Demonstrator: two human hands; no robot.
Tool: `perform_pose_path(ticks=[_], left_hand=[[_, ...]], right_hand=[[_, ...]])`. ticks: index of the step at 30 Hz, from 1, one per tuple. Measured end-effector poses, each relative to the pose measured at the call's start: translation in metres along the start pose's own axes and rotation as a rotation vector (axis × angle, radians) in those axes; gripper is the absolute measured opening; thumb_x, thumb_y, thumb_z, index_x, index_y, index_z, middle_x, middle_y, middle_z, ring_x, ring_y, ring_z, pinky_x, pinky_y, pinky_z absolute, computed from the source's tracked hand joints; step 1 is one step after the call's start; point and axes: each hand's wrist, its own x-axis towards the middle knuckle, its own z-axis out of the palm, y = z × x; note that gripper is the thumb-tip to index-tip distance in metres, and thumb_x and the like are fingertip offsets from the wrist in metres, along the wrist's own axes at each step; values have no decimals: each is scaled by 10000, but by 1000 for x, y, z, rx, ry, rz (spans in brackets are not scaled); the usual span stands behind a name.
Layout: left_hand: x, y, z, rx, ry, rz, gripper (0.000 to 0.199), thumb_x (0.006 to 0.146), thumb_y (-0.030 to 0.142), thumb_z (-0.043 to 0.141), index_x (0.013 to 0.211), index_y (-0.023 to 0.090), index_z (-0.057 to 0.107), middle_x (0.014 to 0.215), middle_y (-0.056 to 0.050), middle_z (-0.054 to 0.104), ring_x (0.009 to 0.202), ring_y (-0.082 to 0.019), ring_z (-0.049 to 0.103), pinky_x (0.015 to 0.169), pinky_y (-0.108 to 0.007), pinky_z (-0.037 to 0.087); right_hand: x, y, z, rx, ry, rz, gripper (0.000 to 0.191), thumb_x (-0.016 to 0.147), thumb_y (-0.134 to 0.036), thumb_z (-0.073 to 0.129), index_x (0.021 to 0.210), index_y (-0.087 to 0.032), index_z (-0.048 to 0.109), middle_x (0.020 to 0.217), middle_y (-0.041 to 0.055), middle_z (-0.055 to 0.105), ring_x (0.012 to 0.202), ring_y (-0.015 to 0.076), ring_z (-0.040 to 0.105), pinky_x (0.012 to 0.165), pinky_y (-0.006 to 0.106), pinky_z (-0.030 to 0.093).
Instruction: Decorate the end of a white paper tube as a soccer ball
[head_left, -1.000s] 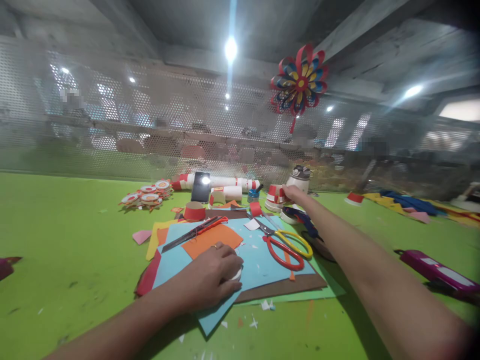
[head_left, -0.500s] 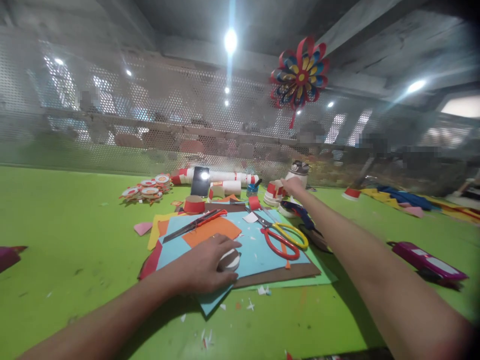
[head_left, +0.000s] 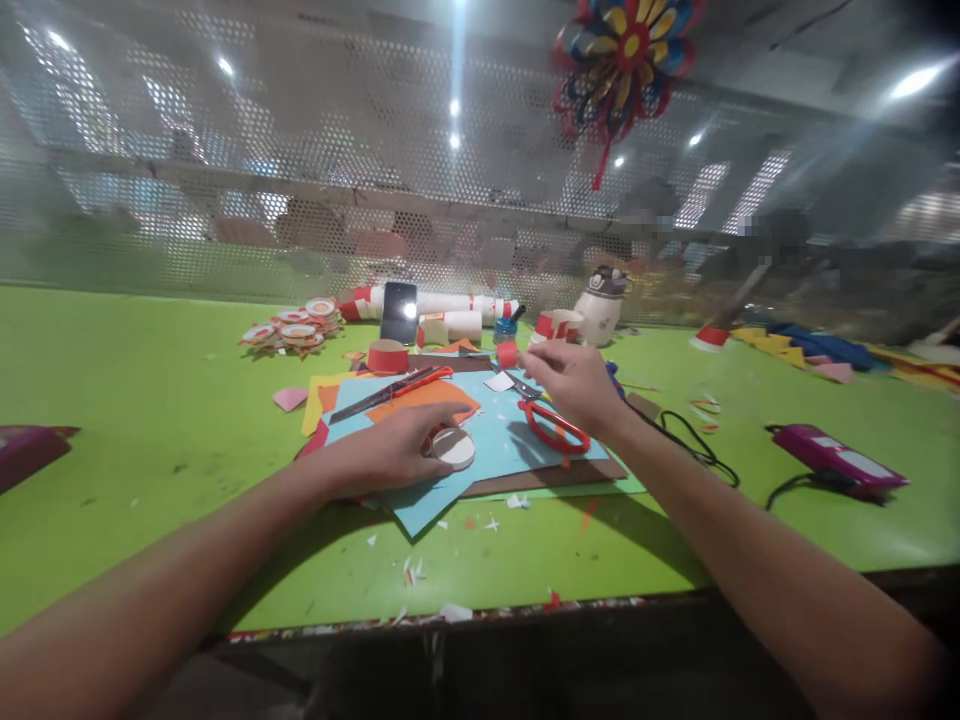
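Disc (head_left: 454, 449), white face upward, left fingers (head_left: 437, 412) gripping

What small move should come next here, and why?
Probably bring the right hand to the free side of the white disc: the left hand grips only its left edge, above the blue sheet, while the right hand hovers near the red scissor handle.
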Motion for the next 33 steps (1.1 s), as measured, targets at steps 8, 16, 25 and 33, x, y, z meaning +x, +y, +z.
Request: perform_pose_path(ticks=[8,16,25,33], left_hand=[[3,-1,5,-56,19,21,650,776,288,657,1385,196,446,1181,-90,650,921,-225,629,813,-358,502],[0,-4,7,-26,-6,-22,671,771,335,650,1393,197,440,1390,-129,548,1222,-299,537,1015,-434,437],[0,-6,12,57,21,-9,704,810,429,663,1432,241,392,1347,-110,561,1185,-286,547,955,-395,465],[1,-9,15,86,59,-40,676,812,357,654,1430,220,416,1326,-105,599,1140,-292,587,935,-392,473]], right_hand=[[-38,-8,30,144,-236,-191,179,859,-182,569,832,-143,741,787,56,740,677,148,630,631,252,460],[-50,-15,34,135,-342,-248,158,853,-151,578,787,-169,720,747,37,716,659,151,610,632,262,452],[-49,-13,35,126,-252,-246,149,855,-160,582,886,-132,725,833,88,733,802,206,636,744,319,478],[-41,-5,29,144,-171,-112,177,877,-180,549,842,-168,723,791,47,763,713,171,678,667,271,492]])
